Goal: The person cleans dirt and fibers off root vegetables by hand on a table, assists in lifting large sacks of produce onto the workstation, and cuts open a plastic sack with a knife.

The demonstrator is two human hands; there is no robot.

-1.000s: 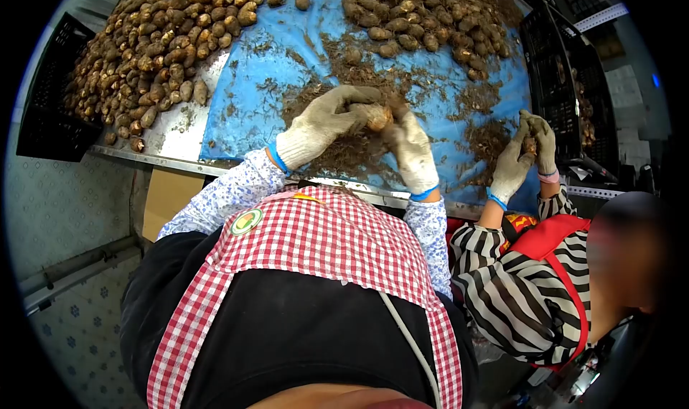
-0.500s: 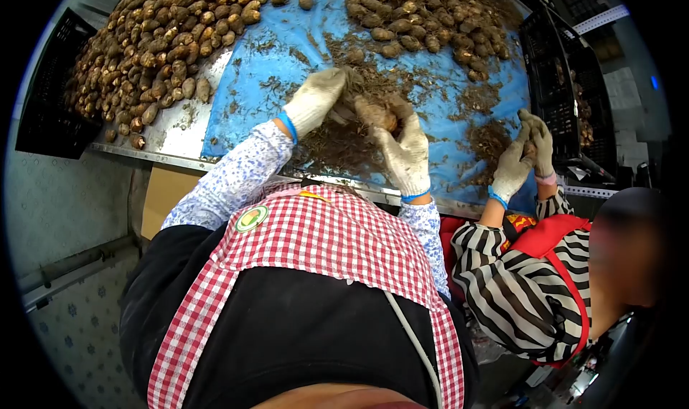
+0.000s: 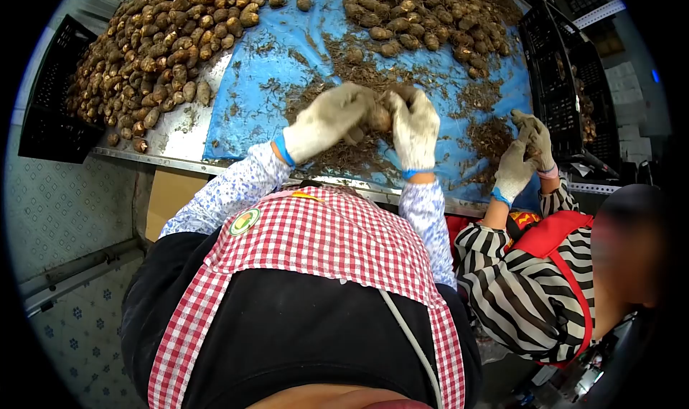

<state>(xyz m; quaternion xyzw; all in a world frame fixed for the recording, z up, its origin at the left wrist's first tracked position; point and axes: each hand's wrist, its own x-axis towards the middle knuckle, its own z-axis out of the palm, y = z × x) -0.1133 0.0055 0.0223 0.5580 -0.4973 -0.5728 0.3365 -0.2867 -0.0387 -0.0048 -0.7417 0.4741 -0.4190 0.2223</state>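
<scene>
Between my two gloved hands is a brown taro corm (image 3: pixel 381 119), partly hidden by the fingers. My right hand (image 3: pixel 415 130) is closed around its right side, thumb and fingers bent over it. From the left, my left hand (image 3: pixel 331 117) reaches across with its fingers curled against the corm. Both white gloves are soiled. Below the hands, loose dark root fibres and dirt (image 3: pixel 344 157) lie on a blue sheet (image 3: pixel 251 107).
A heap of cleaner taros (image 3: pixel 172 43) lies at the left beside a black crate (image 3: pixel 54 100). Rougher, hairy taros (image 3: pixel 423 14) are piled at the back. Black crates (image 3: pixel 552 86) stand at the right, where a co-worker's gloved hands (image 3: pixel 520 161) are held together.
My left hand has come down and right, from beside the corm onto it. My right hand has turned more upright around the corm. The co-worker's hands have barely moved.
</scene>
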